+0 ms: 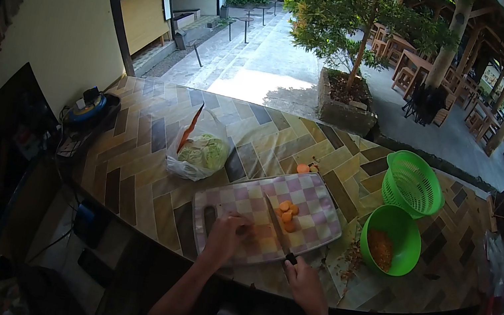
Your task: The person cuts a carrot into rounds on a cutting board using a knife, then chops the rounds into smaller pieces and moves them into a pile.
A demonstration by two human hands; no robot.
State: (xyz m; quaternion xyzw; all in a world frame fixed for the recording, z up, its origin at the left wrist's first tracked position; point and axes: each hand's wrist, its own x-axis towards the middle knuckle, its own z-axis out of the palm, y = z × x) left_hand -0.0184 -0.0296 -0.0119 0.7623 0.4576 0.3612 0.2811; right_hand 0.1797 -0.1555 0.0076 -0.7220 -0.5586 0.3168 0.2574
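Your right hand [302, 282] is closed firmly around the handle of the knife [280, 231], whose blade slants across the middle of the cutting board [325, 221] with its tip toward the board's far edge. Your left hand [226, 233] is over the left part of the board, beside its handle slot, with the fingers bent inward; you may have a small piece under them, but I cannot tell.

The cut orange chunks [286, 216] sit in a loose cluster on the board, right of its middle, so the blade stands between them and your left hand. For clean, even cutting, I would curl the left fingertips well back, let the knuckles face the blade, and set any piece flat side down. Draw the knife in level strokes, and slide the chunks toward the board's right end if they crowd the blade.

Right of the board, the green bowl [411, 234] with orange shreds [379, 247] is near enough for filling; scraps [351, 259] lie on the desk [144, 196] between the two, so watch that they don't get swept in. The plastic bag [186, 169] sits beyond the board's far left corner, clear of your elbows.
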